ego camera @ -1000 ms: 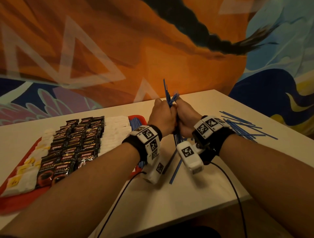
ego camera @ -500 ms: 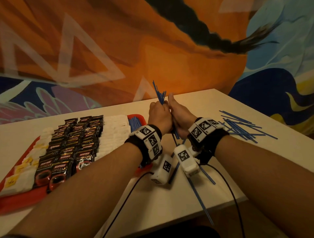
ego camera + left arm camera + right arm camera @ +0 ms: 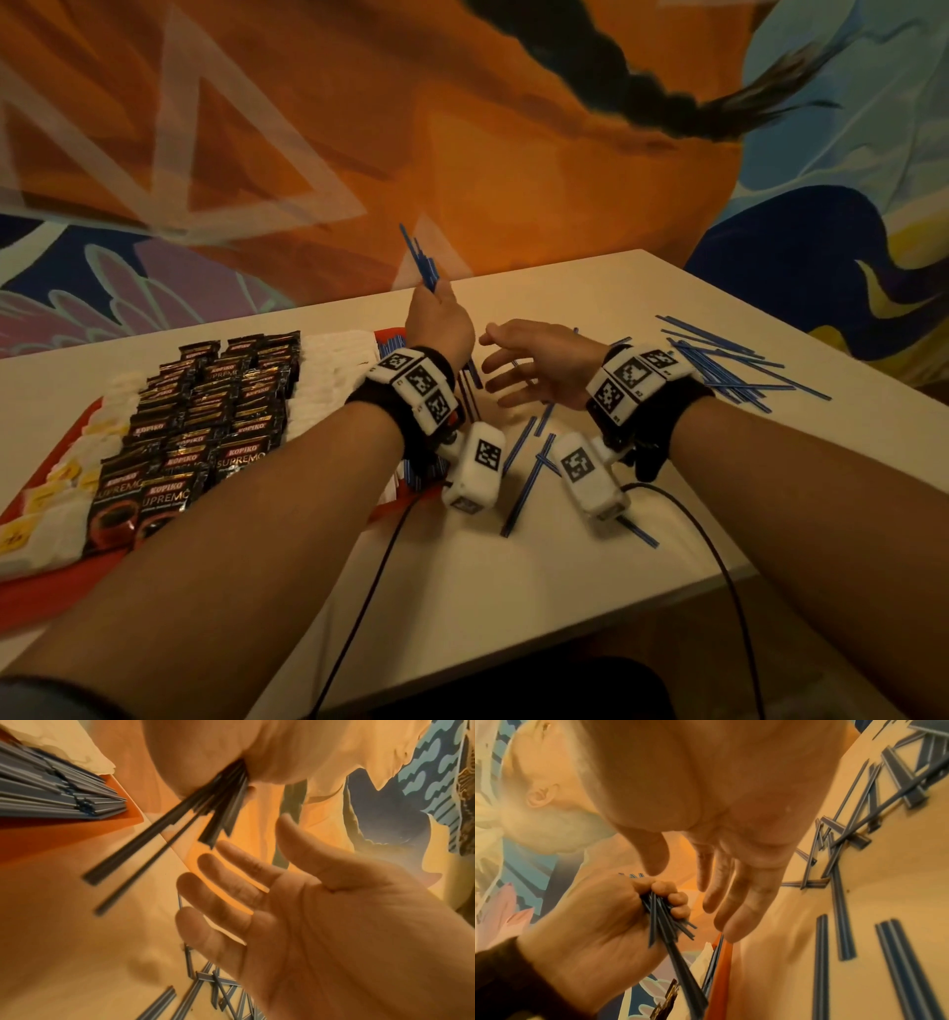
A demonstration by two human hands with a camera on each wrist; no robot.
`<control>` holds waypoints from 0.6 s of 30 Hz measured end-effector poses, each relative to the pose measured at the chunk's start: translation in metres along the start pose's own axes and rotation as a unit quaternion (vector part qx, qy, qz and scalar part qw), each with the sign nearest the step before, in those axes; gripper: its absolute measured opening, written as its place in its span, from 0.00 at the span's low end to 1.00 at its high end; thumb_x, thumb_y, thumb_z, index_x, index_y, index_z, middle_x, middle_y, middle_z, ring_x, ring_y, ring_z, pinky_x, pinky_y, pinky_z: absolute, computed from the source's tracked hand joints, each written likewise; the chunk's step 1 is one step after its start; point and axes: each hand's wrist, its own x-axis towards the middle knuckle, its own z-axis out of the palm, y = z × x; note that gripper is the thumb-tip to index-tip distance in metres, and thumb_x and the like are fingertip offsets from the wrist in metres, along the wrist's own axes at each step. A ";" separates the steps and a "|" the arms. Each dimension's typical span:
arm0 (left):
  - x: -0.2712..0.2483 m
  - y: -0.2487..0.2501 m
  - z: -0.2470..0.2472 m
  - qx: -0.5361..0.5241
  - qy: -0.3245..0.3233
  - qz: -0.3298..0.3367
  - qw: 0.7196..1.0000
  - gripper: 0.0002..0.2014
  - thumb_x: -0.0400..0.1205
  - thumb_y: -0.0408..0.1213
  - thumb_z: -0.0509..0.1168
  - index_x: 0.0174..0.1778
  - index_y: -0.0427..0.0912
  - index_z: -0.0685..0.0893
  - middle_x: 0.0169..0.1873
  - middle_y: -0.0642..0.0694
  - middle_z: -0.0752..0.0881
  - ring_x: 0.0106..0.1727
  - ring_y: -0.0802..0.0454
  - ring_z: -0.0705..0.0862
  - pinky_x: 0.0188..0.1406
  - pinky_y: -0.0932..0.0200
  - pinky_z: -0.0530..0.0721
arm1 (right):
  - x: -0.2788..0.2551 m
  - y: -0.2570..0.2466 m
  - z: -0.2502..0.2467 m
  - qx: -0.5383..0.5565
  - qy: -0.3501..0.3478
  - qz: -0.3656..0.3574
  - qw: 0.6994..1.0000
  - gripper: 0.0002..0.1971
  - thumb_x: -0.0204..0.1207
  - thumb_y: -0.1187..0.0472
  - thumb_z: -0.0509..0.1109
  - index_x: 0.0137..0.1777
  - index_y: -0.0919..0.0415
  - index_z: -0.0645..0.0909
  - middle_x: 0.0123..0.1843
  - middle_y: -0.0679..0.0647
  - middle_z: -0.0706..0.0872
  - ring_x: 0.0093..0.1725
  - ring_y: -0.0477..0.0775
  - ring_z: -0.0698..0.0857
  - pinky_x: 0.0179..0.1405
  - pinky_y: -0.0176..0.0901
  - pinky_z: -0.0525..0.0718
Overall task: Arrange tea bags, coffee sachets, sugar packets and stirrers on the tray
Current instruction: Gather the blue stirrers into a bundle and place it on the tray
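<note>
at the table's centre, the stirrer bundle (image 3: pixel 422 267) stood nearly upright in the left hand (image 3: pixel 437 329), fingers curled tight around it, long axis running 6 to 12 o'clock with a slight lean toward 11. the tray (image 3: pixel 46 591) lay at 9 o'clock from that fist, the nearer hand for placing. the right hand (image 3: pixel 534 367) hovered at 3 o'clock, fingers spread, holding nothing, loose stirrers (image 3: pixel 719 360) beyond it.
</note>
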 end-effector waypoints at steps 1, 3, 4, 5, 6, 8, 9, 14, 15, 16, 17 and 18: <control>0.000 0.000 0.001 -0.011 0.000 0.001 1.000 0.16 0.92 0.47 0.47 0.66 0.41 0.73 0.60 0.30 0.84 0.58 0.33 0.84 0.58 0.41 0.81 | -0.001 0.000 -0.001 -0.005 0.005 -0.003 1.000 0.18 0.85 0.51 0.65 0.69 0.62 0.76 0.55 0.60 0.84 0.51 0.60 0.86 0.47 0.52 0.89; 0.000 0.001 0.003 -0.055 -0.004 -0.003 0.998 0.14 0.92 0.48 0.48 0.63 0.44 0.73 0.50 0.26 0.83 0.44 0.33 0.84 0.50 0.41 0.84 | -0.001 -0.002 -0.003 -0.015 0.016 -0.010 1.000 0.13 0.84 0.58 0.68 0.65 0.61 0.78 0.53 0.59 0.85 0.49 0.60 0.87 0.44 0.50 0.88; -0.002 0.003 0.003 -0.081 -0.008 -0.004 0.997 0.14 0.92 0.47 0.48 0.62 0.43 0.73 0.40 0.27 0.79 0.34 0.38 0.80 0.41 0.45 0.82 | -0.002 -0.002 -0.004 -0.019 0.016 -0.011 1.000 0.10 0.83 0.61 0.70 0.62 0.61 0.79 0.52 0.59 0.85 0.48 0.59 0.87 0.43 0.50 0.88; -0.004 0.006 0.003 -0.111 -0.015 -0.009 0.994 0.13 0.92 0.46 0.48 0.60 0.45 0.74 0.32 0.34 0.73 0.27 0.45 0.73 0.32 0.51 0.77 | -0.003 -0.002 -0.004 -0.022 0.010 -0.010 1.000 0.09 0.82 0.64 0.70 0.60 0.61 0.79 0.52 0.60 0.86 0.48 0.59 0.87 0.43 0.49 0.88; -0.006 0.010 0.003 -0.139 -0.025 -0.019 0.990 0.11 0.93 0.45 0.47 0.55 0.47 0.73 0.29 0.42 0.68 0.23 0.50 0.66 0.26 0.57 0.71 | -0.004 -0.003 -0.005 -0.031 -0.003 -0.005 1.000 0.08 0.81 0.66 0.70 0.59 0.61 0.80 0.51 0.60 0.86 0.48 0.59 0.87 0.44 0.50 0.88; -0.008 0.015 0.002 -0.166 -0.047 -0.041 0.984 0.12 0.93 0.45 0.46 0.47 0.48 0.70 0.27 0.48 0.63 0.22 0.54 0.58 0.21 0.67 0.59 | -0.008 -0.002 -0.006 -0.070 -0.039 0.005 0.997 0.08 0.79 0.68 0.71 0.56 0.61 0.81 0.52 0.60 0.86 0.49 0.59 0.87 0.47 0.51 0.87; -0.009 0.017 0.002 -0.164 -0.054 -0.040 0.984 0.13 0.93 0.45 0.46 0.45 0.48 0.69 0.27 0.49 0.61 0.22 0.54 0.57 0.20 0.69 0.57 | -0.009 -0.002 -0.006 -0.094 -0.054 0.010 0.994 0.08 0.79 0.69 0.71 0.56 0.61 0.81 0.52 0.60 0.87 0.50 0.59 0.87 0.49 0.51 0.87; -0.017 0.022 0.000 -0.167 -0.076 -0.033 0.983 0.13 0.91 0.41 0.49 0.39 0.47 0.64 0.21 0.51 0.59 0.17 0.55 0.55 0.17 0.69 0.57 | -0.014 -0.004 -0.007 -0.172 -0.077 0.010 0.982 0.07 0.78 0.70 0.72 0.55 0.62 0.83 0.49 0.57 0.88 0.49 0.57 0.88 0.50 0.48 0.88; -0.019 0.023 -0.001 -0.166 -0.082 -0.030 0.982 0.13 0.91 0.43 0.50 0.40 0.46 0.64 0.21 0.51 0.59 0.17 0.54 0.56 0.16 0.69 0.57 | -0.015 -0.004 -0.007 -0.179 -0.076 0.008 0.981 0.07 0.79 0.69 0.72 0.55 0.63 0.83 0.48 0.58 0.89 0.47 0.56 0.88 0.49 0.47 0.88; -0.022 0.024 -0.001 -0.161 -0.086 -0.029 0.983 0.14 0.91 0.48 0.52 0.44 0.44 0.65 0.22 0.50 0.59 0.15 0.55 0.57 0.16 0.69 0.58 | -0.016 -0.005 -0.008 -0.185 -0.072 0.005 0.980 0.06 0.79 0.69 0.72 0.54 0.64 0.83 0.47 0.58 0.89 0.46 0.54 0.89 0.47 0.46 0.88; -0.024 0.025 -0.001 -0.158 -0.090 -0.028 0.983 0.15 0.90 0.52 0.54 0.50 0.42 0.69 0.24 0.49 0.59 0.14 0.55 0.58 0.15 0.69 0.59 | -0.016 -0.006 -0.009 -0.189 -0.067 0.002 0.980 0.06 0.79 0.69 0.73 0.54 0.64 0.83 0.46 0.58 0.89 0.44 0.54 0.89 0.46 0.46 0.88; -0.026 0.027 0.000 -0.159 -0.098 -0.034 0.982 0.18 0.89 0.55 0.55 0.58 0.41 0.73 0.25 0.48 0.60 0.12 0.56 0.60 0.15 0.71 0.61 | -0.017 -0.007 -0.009 -0.191 -0.060 -0.001 0.980 0.05 0.78 0.69 0.73 0.53 0.65 0.84 0.45 0.58 0.89 0.43 0.53 0.89 0.44 0.45 0.87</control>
